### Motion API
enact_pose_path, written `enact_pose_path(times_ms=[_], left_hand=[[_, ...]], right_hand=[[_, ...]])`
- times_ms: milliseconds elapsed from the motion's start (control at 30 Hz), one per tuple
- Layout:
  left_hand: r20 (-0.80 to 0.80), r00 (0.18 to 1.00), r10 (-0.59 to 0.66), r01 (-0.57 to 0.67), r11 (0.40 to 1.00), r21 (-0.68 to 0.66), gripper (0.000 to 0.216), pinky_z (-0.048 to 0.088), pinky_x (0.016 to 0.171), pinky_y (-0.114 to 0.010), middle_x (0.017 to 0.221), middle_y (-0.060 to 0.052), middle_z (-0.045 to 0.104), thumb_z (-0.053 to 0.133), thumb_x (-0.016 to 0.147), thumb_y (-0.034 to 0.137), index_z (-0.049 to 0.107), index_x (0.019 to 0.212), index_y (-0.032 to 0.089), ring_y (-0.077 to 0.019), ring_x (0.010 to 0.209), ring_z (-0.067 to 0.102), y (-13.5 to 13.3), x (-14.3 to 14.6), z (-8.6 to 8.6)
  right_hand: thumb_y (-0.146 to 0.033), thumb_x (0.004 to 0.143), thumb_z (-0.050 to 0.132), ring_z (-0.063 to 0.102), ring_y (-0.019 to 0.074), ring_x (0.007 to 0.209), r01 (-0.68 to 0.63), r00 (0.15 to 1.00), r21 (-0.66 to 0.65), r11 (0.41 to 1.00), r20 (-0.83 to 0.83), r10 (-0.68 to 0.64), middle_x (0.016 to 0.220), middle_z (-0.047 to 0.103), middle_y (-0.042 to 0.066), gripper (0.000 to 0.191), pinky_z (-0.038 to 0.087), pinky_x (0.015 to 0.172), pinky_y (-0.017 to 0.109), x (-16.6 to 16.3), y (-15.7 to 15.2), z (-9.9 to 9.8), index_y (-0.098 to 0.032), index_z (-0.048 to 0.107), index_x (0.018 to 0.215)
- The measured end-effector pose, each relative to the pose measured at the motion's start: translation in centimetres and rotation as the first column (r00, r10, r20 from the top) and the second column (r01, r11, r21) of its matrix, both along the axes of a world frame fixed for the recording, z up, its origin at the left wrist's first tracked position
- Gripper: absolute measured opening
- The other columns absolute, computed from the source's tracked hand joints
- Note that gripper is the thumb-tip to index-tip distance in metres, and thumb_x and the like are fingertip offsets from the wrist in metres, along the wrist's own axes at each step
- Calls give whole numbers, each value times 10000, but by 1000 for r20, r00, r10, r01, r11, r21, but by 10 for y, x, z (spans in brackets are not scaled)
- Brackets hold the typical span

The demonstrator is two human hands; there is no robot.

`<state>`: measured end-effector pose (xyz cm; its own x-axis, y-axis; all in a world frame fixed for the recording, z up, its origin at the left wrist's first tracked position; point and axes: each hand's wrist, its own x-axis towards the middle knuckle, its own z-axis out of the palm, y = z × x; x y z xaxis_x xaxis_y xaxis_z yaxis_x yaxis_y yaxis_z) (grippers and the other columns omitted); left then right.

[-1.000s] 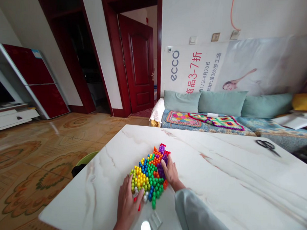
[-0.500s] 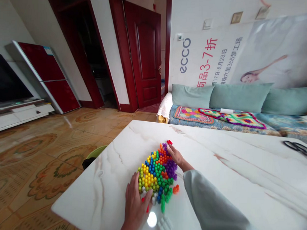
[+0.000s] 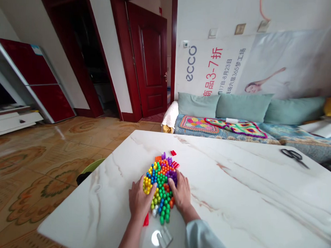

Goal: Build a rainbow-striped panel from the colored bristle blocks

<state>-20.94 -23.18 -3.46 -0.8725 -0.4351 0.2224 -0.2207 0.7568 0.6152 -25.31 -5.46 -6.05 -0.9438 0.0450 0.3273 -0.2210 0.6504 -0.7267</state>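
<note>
A cluster of colourful bead-like plastic pieces (image 3: 162,180) lies on the white marble-patterned table (image 3: 219,199), in yellow, blue, green, orange, purple and white. My left hand (image 3: 140,199) rests against the cluster's left side, thumb and fingers apart. On the right side, my right hand (image 3: 182,190) lies along the purple and green pieces, its thumb spread over them. Neither hand lifts anything. A small red piece (image 3: 173,153) sits apart beyond the far end. Another red piece (image 3: 146,220) shows beside my left wrist. A grey ridged piece (image 3: 164,238) lies nearer to me.
Black scissors (image 3: 293,155) lie at the table's far right. Behind the table stands a sofa with green cushions (image 3: 243,107). A green bin (image 3: 92,166) is on the floor by the left edge. A dark red door (image 3: 150,65) stands ajar.
My right hand has come back from the far end to the cluster's right side. My left hand has moved slightly forward along the left side. The view has turned somewhat to the right.
</note>
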Motion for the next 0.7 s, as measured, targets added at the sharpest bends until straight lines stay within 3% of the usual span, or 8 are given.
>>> enact_pose_path(times_ms=[167, 333, 467, 567, 700], left_hand=[[-41, 999, -36, 34, 998, -60, 603, 440, 966, -467, 1213, -137, 585, 575, 810, 535, 526, 1318, 214, -319, 1130, 554, 28, -19, 4], [-35, 997, -75, 77, 996, 53, 544, 476, 933, -436, 1340, -135, 465, 615, 793, 477, 555, 1290, 261, -316, 1174, 533, 43, -38, 1], [-104, 982, -158, 172, 975, 142, 449, 473, 959, -389, 1322, -81, 506, 619, 802, 397, 593, 1237, 290, -279, 1180, 541, 57, -47, -2], [-125, 969, -211, 233, 953, 193, 381, 459, 984, -392, 1281, -68, 539, 633, 795, 383, 643, 1164, 287, -273, 1167, 549, 72, -50, -3], [-254, 893, -372, 439, 847, 301, 326, 435, 1022, -378, 1195, -81, 592, 617, 815, 334, 666, 1120, 229, -241, 1160, 551, 104, -52, 3]], right_hand=[[-494, 874, 485, 555, 269, 1139, 31, 999, -27, 999, 11, -31, 1249, 595, 114, 596, 423, 992, 410, 4, -8, 6, -191, 423, 1384], [-412, 838, 518, 574, 240, 1118, 22, 999, -184, 983, -22, -26, 1243, 591, 74, 515, 471, 938, 360, 3, -9, 10, -233, 483, 1319], [-363, 805, 541, 606, 220, 1046, 20, 999, -438, 899, -30, -37, 1247, 601, 68, 464, 485, 931, 360, -3, -5, 7, -216, 545, 1245], [-375, 782, 571, 635, 215, 913, 35, 999, -590, 806, 9, -37, 1115, 666, 78, 468, 516, 862, 374, -7, 10, 4, -184, 565, 1209], [-417, 771, 588, 631, 219, 906, 75, 996, -657, 750, 15, -86, 1098, 670, 100, 451, 516, 855, 381, -5, 44, 7, -162, 596, 1142]])
